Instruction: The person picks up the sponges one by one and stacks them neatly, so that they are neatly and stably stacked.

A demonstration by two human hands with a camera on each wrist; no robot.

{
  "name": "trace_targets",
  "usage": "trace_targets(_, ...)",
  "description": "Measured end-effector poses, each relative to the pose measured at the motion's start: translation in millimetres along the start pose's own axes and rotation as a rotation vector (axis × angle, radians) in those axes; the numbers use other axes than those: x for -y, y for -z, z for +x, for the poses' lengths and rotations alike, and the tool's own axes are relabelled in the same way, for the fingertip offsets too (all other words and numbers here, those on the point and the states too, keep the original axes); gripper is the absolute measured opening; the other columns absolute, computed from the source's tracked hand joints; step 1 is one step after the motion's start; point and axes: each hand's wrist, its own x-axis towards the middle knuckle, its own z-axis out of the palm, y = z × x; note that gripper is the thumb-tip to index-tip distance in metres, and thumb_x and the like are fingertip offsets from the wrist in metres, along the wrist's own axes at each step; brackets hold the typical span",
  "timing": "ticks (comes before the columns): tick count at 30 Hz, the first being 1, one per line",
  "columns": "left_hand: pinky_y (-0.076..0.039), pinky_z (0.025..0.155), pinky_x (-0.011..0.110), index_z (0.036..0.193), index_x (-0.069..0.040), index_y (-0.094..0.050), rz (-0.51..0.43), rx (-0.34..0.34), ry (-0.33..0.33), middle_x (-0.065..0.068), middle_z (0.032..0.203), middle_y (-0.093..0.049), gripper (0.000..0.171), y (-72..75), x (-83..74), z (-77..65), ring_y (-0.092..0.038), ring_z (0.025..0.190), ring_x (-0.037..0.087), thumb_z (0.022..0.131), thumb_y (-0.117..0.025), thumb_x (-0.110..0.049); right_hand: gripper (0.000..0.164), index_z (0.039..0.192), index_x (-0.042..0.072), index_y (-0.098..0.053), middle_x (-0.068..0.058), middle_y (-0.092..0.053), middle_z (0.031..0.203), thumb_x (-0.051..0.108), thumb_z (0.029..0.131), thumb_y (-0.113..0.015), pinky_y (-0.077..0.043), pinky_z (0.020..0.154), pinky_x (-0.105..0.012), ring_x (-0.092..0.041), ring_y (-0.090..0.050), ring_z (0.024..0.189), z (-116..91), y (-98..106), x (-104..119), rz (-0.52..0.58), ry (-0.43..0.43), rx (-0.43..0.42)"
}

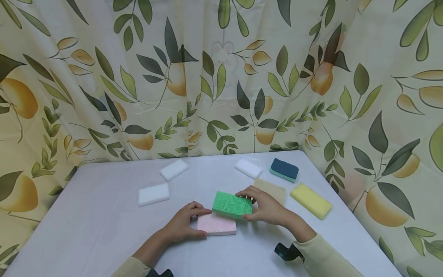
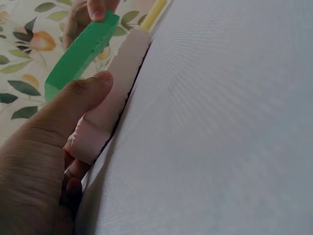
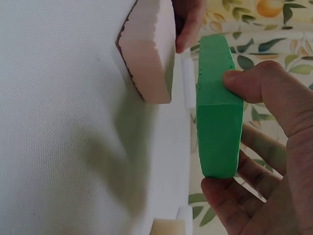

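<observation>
A pink sponge block (image 1: 218,226) lies flat on the table, and my left hand (image 1: 185,223) holds its left end, with the thumb along the near side and fingers on the far side. Above it, my right hand (image 1: 268,207) grips a green sponge (image 1: 230,204) with a printed pattern on its top by the right end. In the right wrist view the green sponge (image 3: 220,112) is raised off the table, thumb on one face and fingertips at the opposite edge. A gap shows between it and the pink sponge (image 3: 149,54).
Two white sponges (image 1: 154,194) lie to the left, and another white sponge (image 1: 248,168) at the back. Farther right are a dark blue and teal sponge (image 1: 283,169), a yellow sponge (image 1: 311,200) and a beige one (image 1: 271,189), partly behind my right hand. A patterned curtain (image 1: 221,96) hangs behind the table.
</observation>
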Motion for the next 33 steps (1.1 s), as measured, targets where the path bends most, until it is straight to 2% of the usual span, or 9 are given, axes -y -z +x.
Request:
trace_targets(9, -0.044, 0.092, 0.027, 0.124, -0.023, -0.068, 0.026, -0.008, 0.004, -0.013, 0.11, -0.055, 0.064, -1.6, 1.0, 0.6, -0.052, 0.104, 0.008, 0.068, -0.088, -0.044, 0.06, 0.13, 0.019, -0.06, 0.009, -0.058, 0.115, 0.025, 0.076, -0.083, -0.05, 0.09, -0.035, -0.012, -0.053, 0.103, 1.1, -3.6, 2.1, 0.0, -0.004, 0.025)
trace_targets(12, -0.044, 0.093, 0.027, 0.125, -0.023, -0.068, 0.029, 0.0, 0.029, -0.013, 0.11, -0.055, 0.064, -1.9, 0.6, 0.9, -0.052, 0.104, 0.009, 0.068, -0.088, -0.046, 0.059, 0.13, 0.018, -0.061, 0.009, -0.058, 0.116, 0.025, 0.076, -0.083, -0.05, 0.09, -0.034, -0.011, -0.053, 0.103, 1.5, -4.6, 3.1, 0.008, 0.003, 0.032)
trace_targets(16, -0.044, 0.094, 0.029, 0.126, -0.023, -0.067, 0.035, 0.007, 0.05, -0.013, 0.111, -0.054, 0.066, -1.5, 0.0, 1.2, -0.052, 0.106, 0.01, 0.068, -0.088, -0.048, 0.059, 0.13, 0.017, -0.061, 0.008, -0.058, 0.116, 0.024, 0.076, -0.083, -0.049, 0.091, -0.036, -0.012, -0.053, 0.103, 1.7, -6.1, 4.1, 0.028, 0.016, 0.042)
trace_targets(22, -0.044, 0.095, 0.03, 0.125, -0.023, -0.066, 0.038, 0.002, 0.045, -0.013, 0.114, -0.056, 0.066, -1.5, 1.9, 1.4, -0.053, 0.108, 0.011, 0.067, -0.088, -0.048, 0.059, 0.13, 0.018, -0.06, 0.008, -0.057, 0.118, 0.024, 0.076, -0.083, -0.049, 0.093, -0.041, -0.012, -0.053, 0.104, 2.2, -8.6, 4.0, 0.044, 0.023, 0.06)
trace_targets(33, -0.045, 0.096, 0.031, 0.125, -0.017, -0.066, 0.046, 0.009, 0.052, -0.013, 0.116, -0.056, 0.068, -2.3, 2.0, 1.5, -0.053, 0.109, 0.01, 0.068, -0.087, -0.048, 0.058, 0.13, 0.02, -0.061, 0.01, -0.058, 0.121, 0.025, 0.075, -0.082, -0.047, 0.091, -0.033, -0.009, -0.054, 0.107, 3.7, -11.3, 5.8, 0.01, 0.037, 0.06)
